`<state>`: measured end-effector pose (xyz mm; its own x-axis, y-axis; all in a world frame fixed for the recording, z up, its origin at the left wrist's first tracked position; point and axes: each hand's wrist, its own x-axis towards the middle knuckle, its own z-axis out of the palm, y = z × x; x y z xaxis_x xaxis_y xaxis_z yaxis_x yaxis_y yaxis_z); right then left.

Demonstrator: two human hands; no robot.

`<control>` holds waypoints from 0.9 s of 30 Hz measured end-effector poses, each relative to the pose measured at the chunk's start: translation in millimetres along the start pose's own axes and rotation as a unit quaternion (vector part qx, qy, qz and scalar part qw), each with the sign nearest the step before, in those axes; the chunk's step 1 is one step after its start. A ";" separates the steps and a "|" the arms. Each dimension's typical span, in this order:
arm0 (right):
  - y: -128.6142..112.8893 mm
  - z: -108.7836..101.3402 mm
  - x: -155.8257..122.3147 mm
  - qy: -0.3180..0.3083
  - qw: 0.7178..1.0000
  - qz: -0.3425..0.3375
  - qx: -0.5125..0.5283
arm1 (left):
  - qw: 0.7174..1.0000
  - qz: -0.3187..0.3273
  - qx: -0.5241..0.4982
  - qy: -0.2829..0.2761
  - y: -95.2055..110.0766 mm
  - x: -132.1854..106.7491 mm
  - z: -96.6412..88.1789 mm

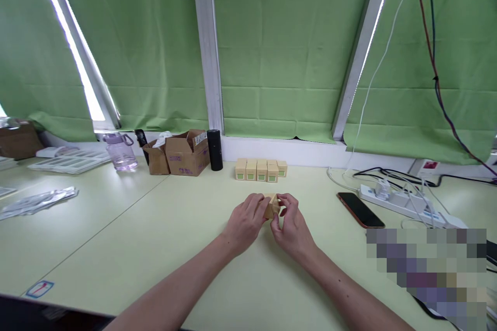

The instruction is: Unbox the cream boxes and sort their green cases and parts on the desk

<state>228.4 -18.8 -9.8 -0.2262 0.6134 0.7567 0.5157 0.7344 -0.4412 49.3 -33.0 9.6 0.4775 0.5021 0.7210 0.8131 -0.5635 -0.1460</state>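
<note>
A small tan carton (272,204) with an open flap sits between both my hands at the middle of the pale green table (163,248). My left hand (245,222) wraps its fingers round the carton's left side. My right hand (292,223) pinches the carton's right side and flap with thumb and fingers. Behind them, near the window sill, stands a tight row of several like cartons (259,169) with green labels.
A dark phone (360,209) lies to the right, with a white power strip (404,200) and cables beyond it. At the back left stand a black cylinder (215,150), open brown boxes (182,153) and a clear purple bottle (120,152). Plastic packets (37,200) lie far left.
</note>
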 end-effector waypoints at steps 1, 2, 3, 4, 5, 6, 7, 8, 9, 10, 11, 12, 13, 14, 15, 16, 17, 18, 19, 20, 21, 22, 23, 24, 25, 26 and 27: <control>-0.2 -0.3 0.2 0.000 1.000 0.001 0.000 | 1.000 -0.001 -0.002 -0.001 0.0 0.0 -0.1; -0.4 -0.6 0.4 0.000 1.000 0.002 0.001 | 1.000 -0.003 -0.004 -0.002 0.0 -0.1 -0.1; -0.6 -0.8 0.6 0.001 1.000 0.002 0.001 | 1.000 -0.005 -0.005 -0.003 0.0 -0.2 0.0; -0.8 -1.0 0.8 0.000 1.000 0.003 0.001 | 1.000 -0.006 -0.005 -0.005 0.1 -0.2 0.1; -1.0 -1.1 0.8 0.000 1.000 0.004 0.000 | 1.000 -0.007 -0.005 -0.007 0.1 -0.3 0.2; -1.1 -1.2 0.8 -0.001 1.000 0.007 0.000 | 1.000 -0.007 -0.005 -0.009 0.2 -0.3 0.4; -1.2 -1.2 0.7 -0.002 1.000 0.011 0.000 | 1.000 -0.008 -0.006 -0.010 0.2 -0.4 0.6; -1.2 -1.1 0.7 -0.002 1.000 0.014 0.000 | 1.000 -0.008 -0.007 -0.012 0.3 -0.4 0.8; -1.4 -1.0 0.7 -0.002 1.000 0.017 0.002 | 1.000 -0.008 -0.008 -0.013 0.4 -0.3 1.0; -1.6 -1.0 0.9 0.001 1.000 0.018 0.004 | 1.000 -0.009 -0.009 -0.014 0.3 -0.3 1.1; -2.0 -1.3 1.2 0.004 1.000 0.018 0.006 | 1.000 -0.009 -0.010 -0.015 0.3 -0.4 1.2; -2.4 -1.9 1.6 0.006 1.000 0.018 0.010 | 1.000 -0.009 -0.011 -0.016 0.1 -0.5 1.3; -3.0 -3.0 2.3 0.008 1.000 0.019 0.014 | 1.000 -0.009 -0.012 -0.016 -0.1 -0.6 1.2; -3.6 -4.5 3.2 0.007 1.000 0.023 0.019 | 1.000 -0.010 -0.013 -0.016 -0.5 -0.8 1.2; -4.2 -6.3 4.1 0.004 0.999 0.029 0.025 | 1.000 -0.012 -0.014 -0.015 -0.8 -1.1 1.0; -4.7 -8.4 5.0 0.001 0.999 0.039 0.031 | 1.000 -0.015 -0.018 -0.015 -1.2 -1.4 0.8; -5.1 -10.6 5.8 -0.002 0.998 0.051 0.040 | 0.999 -0.021 -0.022 -0.015 -1.5 -1.6 0.5; -5.3 -12.5 6.4 -0.003 0.997 0.064 0.049 | 0.999 -0.028 -0.029 -0.015 -1.7 -1.8 0.1; -5.4 -14.0 6.8 -0.002 0.995 0.074 0.061 | 0.999 -0.035 -0.037 -0.017 -1.8 -1.9 -0.4; -5.5 -15.0 6.9 0.000 0.994 0.080 0.072 | 0.998 -0.042 -0.047 -0.019 -1.8 -2.0 -1.0; -5.7 -15.5 6.9 0.005 0.993 0.083 0.083 | 0.997 -0.048 -0.058 -0.022 -1.8 -2.0 -1.5; -5.8 -15.5 6.7 0.010 0.992 0.083 0.091 | 0.996 -0.053 -0.069 -0.024 -1.7 -2.1 -2.0; -6.0 -15.1 6.6 0.017 0.992 0.081 0.096 | 0.995 -0.057 -0.080 -0.023 -1.8 -2.3 -2.3; -6.1 -14.8 6.7 0.024 0.992 0.078 0.097 | 0.994 -0.062 -0.090 -0.021 -2.1 -2.6 -2.4; -6.2 -14.7 7.0 0.034 0.992 0.073 0.097 | 0.992 -0.068 -0.101 -0.016 -2.5 -3.0 -2.3; -6.3 -15.0 7.6 0.049 0.992 0.065 0.094 | 0.991 -0.073 -0.112 -0.009 -3.1 -3.4 -2.0; -6.3 -15.9 8.4 0.069 0.992 0.053 0.090 | 0.989 -0.079 -0.122 -0.002 -3.9 -3.9 -1.5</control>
<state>236.4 -22.9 7.0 -0.0576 0.6534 0.7548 0.3724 0.7156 -0.5910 43.8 -33.7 8.4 0.3528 0.5983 0.7194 0.7732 -0.6194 0.1359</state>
